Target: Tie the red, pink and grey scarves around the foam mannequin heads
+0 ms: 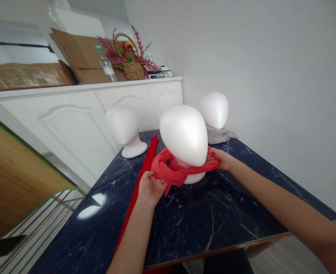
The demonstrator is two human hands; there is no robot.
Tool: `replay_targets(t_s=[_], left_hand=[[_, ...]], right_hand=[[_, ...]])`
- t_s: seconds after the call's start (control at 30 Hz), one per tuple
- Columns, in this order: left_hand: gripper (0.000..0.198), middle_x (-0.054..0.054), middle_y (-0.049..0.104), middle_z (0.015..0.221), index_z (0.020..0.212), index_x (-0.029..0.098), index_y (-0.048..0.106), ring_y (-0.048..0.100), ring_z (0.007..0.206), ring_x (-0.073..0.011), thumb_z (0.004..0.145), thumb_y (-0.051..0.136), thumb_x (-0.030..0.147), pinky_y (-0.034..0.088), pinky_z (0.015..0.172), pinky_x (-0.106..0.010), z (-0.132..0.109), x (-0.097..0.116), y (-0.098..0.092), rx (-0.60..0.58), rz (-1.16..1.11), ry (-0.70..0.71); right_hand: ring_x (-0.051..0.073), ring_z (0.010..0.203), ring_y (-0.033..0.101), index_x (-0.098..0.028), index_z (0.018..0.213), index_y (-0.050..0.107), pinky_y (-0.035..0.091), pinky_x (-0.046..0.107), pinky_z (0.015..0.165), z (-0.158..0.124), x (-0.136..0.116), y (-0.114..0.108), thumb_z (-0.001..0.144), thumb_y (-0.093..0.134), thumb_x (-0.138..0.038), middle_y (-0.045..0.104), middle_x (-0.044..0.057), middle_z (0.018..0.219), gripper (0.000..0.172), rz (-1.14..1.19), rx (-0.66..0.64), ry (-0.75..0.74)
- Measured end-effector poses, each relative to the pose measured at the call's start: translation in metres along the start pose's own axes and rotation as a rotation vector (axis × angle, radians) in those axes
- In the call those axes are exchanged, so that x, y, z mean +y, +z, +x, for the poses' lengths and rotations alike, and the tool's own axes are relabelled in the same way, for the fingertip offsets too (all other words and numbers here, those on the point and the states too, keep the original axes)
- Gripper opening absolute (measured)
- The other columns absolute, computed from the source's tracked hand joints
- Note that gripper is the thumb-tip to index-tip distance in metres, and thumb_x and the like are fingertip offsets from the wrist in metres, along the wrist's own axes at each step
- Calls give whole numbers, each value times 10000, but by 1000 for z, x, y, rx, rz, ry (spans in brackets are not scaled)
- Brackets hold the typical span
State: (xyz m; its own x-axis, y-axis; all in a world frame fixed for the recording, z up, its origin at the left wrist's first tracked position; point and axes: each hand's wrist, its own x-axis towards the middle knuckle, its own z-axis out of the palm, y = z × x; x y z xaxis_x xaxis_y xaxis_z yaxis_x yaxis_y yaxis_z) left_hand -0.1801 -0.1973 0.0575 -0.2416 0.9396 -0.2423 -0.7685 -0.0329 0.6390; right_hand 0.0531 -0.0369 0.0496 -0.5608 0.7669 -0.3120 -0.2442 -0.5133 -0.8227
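Observation:
A white mannequin head stands upright on the dark table with a coral-red scarf looped loosely around its neck. My left hand grips the scarf's left loop, fingers curled under the cloth. On the opposite side, my right hand pinches the scarf where it bulges out beside the neck. One short end of the scarf hangs below the knotted part at the front. A long, bright red strip of cloth lies along the table left of the head and passes behind my left forearm.
Behind stand a second mannequin head at left and a third at right with grey cloth around its base. A white cabinet bears cardboard, a bottle and a flower basket. A wooden chair back is at left.

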Motion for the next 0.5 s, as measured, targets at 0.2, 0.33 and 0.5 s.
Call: replay_targets(t_s=[0.2,0.33,0.5], left_hand=[[305,-58,676,600,851,119,643,646,510,-171,771,348,101,572,546,-282,3,18,0,43,122,-2],[280,-68,715,723,948,139,678,667,595,-190,833,433,215,588,648,-316,2,32,-6,-38,306,24],[759,-75,637,1272,1209,243,615,568,1210,-300,498,805,57,498,974,-342,12,51,-12,-126,753,227]], right_hand=[[46,353,300,-156,772,511,222,123,316,-1,-28,-15,903,382,-81,471,-37,484,199,-192,110,-14],[54,425,455,-102,810,589,293,125,372,-3,-53,-18,848,417,10,582,12,542,208,-316,150,-48],[110,467,547,-62,841,661,410,182,407,7,-104,-4,769,465,102,656,72,620,265,-431,130,-106]])
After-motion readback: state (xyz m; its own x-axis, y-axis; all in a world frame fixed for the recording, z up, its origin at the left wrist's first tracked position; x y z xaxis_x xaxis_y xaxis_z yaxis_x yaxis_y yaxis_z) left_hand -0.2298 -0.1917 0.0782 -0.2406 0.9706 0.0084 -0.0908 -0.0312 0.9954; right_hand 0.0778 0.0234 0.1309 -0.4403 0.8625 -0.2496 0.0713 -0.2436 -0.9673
